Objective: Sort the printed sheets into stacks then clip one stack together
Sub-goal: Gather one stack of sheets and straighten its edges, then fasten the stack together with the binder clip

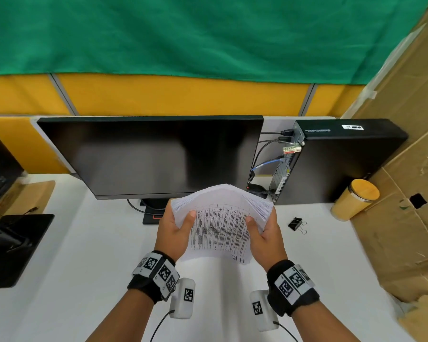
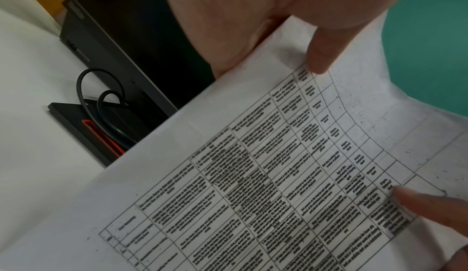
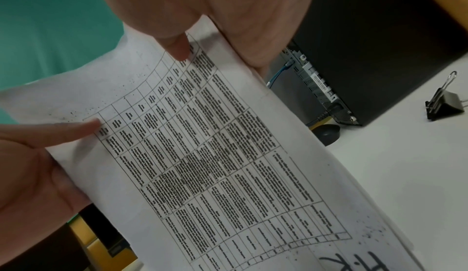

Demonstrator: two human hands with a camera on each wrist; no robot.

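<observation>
A thick stack of printed sheets (image 1: 220, 225) with a dense table and "H.R" handwritten at its near edge is held up above the white desk (image 1: 97, 255), bowed upward in the middle. My left hand (image 1: 174, 230) grips its left edge, thumb on top. My right hand (image 1: 265, 234) grips the right edge the same way. The wrist views show the printed table (image 2: 278, 185) (image 3: 202, 155) with a thumb pressed on it from each side. A black binder clip (image 1: 296, 223) (image 3: 444, 103) lies on the desk to the right of the stack, apart from both hands.
A dark monitor (image 1: 153, 156) stands just behind the stack, its stand and cable (image 2: 101, 103) beneath. A black computer case (image 1: 336, 161) sits at back right, a wooden-lidded cup (image 1: 356, 198) beside it. Cardboard (image 1: 405, 193) lines the right side. A black stand (image 1: 15, 243) is at left.
</observation>
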